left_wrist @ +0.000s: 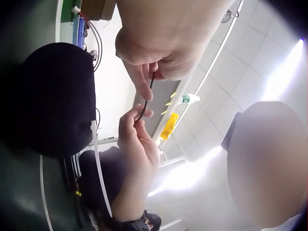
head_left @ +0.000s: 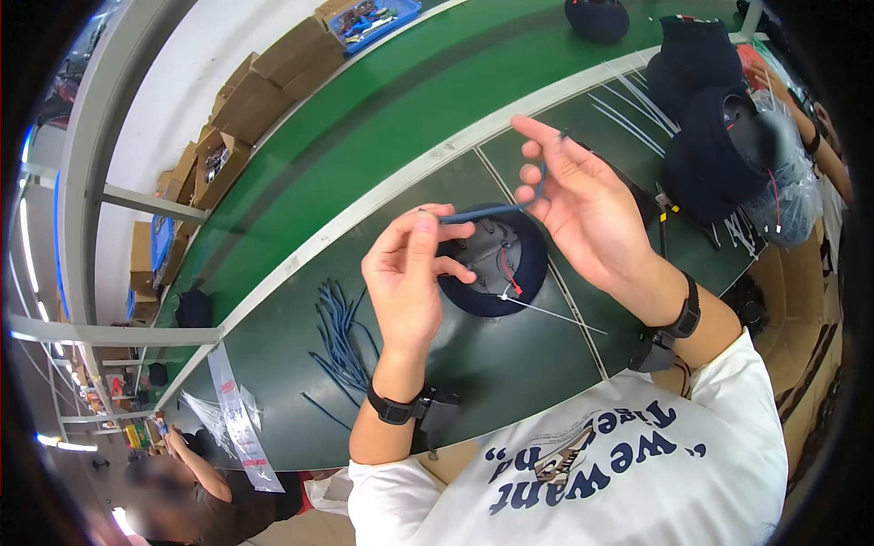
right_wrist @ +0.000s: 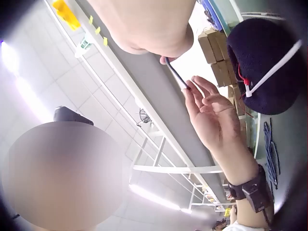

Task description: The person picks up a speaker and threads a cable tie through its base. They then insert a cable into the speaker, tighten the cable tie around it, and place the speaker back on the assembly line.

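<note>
Blue cord (head_left: pixel 487 213) hung above the dark round piece (head_left: pixel 537 262) on the tabletop (head_left: pixel 473 382), one end pinched in the partly curled left hand (head_left: pixel 407 282), the other in the loosely bent right hand (head_left: pixel 592 214), presumably so that both could steady it.

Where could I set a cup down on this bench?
Bare green bench shows between the loose blue cords and the clear plastic strip, and beyond the pale rail. It's crowded to the person's right, with dark round pieces, white ties and a yellow-marked tool. A cord spans left hand to right hand.
</note>
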Demonstrator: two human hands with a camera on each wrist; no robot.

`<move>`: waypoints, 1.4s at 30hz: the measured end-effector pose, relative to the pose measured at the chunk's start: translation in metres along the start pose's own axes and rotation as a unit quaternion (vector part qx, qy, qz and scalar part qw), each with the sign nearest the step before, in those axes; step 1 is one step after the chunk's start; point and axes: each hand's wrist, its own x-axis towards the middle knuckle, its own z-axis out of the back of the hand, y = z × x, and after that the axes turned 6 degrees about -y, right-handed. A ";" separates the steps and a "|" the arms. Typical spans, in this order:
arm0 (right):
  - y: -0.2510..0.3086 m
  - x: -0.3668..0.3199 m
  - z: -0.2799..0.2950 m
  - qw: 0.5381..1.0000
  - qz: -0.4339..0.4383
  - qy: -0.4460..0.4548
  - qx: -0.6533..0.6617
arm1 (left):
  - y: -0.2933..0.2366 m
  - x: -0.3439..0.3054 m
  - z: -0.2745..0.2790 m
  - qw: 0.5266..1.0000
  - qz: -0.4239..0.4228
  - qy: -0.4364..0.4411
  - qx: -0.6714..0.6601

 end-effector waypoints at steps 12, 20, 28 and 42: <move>-0.027 -0.014 0.015 0.892 0.209 0.087 -0.392 | 0.009 -0.011 -0.007 0.991 -0.083 0.064 0.087; -0.019 -0.013 0.018 0.834 0.261 0.094 -0.477 | 0.011 -0.011 -0.005 0.992 -0.076 0.055 0.090; -0.017 -0.021 0.012 0.863 0.198 0.090 -0.456 | 0.014 -0.013 -0.006 0.990 -0.091 0.059 0.086; 0.032 -0.025 0.006 0.852 0.177 0.092 -0.483 | -0.003 0.028 0.057 0.850 -0.054 0.322 0.413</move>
